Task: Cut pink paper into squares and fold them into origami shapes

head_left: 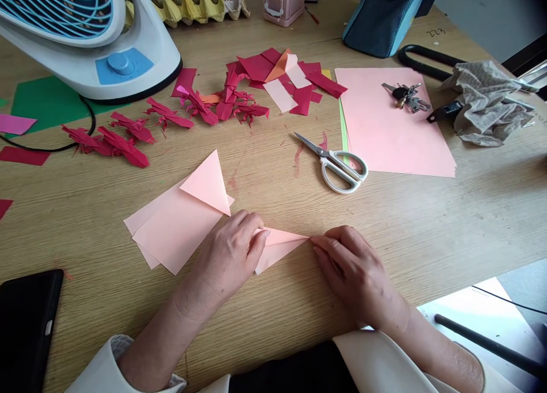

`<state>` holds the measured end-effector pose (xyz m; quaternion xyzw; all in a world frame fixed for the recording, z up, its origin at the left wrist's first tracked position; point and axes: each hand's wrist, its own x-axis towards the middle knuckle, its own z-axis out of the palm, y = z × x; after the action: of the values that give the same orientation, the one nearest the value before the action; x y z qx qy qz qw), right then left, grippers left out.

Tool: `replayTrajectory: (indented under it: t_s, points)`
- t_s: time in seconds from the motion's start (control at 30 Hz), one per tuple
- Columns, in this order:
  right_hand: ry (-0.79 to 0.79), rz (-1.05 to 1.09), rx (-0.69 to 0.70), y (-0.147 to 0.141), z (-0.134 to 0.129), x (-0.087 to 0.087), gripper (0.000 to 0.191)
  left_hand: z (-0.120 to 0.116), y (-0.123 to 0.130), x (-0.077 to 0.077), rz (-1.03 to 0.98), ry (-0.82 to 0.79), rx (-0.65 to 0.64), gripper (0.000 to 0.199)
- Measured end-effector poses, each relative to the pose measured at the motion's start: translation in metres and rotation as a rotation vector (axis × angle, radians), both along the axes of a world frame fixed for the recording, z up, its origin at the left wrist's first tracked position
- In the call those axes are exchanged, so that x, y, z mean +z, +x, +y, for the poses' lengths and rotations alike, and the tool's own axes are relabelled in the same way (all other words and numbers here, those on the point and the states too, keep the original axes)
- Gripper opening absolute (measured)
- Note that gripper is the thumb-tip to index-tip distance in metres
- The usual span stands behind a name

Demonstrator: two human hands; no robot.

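A folded pink paper (280, 248), narrowing to a sharp point on its right, lies on the table between my hands. My left hand (233, 248) is closed on its left part, thumb and fingers pressing on the paper. With thumb and fingertips, my right hand (354, 262) pinches the pointed right end. Just left of that piece are flat pink paper sheets (175, 228), overlapping. A folded pink triangle (209, 182) rests on their upper right corner. The palm sides of both hands are hidden.
White-handled scissors (342, 168) lie beyond my hands, beside a pink paper stack (393, 131) with keys (408, 97) on it. Red folded paper figures (166, 114) and paper scraps (294, 80) stretch across the back. A fan (123, 62) stands back left; a phone (28, 324) lies front left.
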<state>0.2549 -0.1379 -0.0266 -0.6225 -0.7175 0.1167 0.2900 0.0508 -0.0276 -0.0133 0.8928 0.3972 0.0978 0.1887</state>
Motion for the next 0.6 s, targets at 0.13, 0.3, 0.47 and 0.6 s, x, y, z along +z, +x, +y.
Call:
replayTrajectory:
  t_s: [0.13,0.3,0.47,0.6]
  points:
    - [-0.095,0.051,-0.066,-0.001,0.011,0.007,0.008,0.0,0.0,0.0,-0.002,-0.005,-0.004,0.017]
    - [-0.174,0.041,-0.094,-0.003,0.02,0.009,0.01,0.0,-0.001,-0.001,-0.011,-0.001,-0.005,0.017]
    - [-0.202,-0.007,-0.096,-0.005,0.024,0.007,0.012,0.001,0.0,-0.001,-0.004,-0.006,-0.009,0.017]
    - [-0.218,-0.043,-0.109,-0.006,0.026,0.008,0.013,0.0,0.0,0.0,0.0,0.005,0.0,0.017]
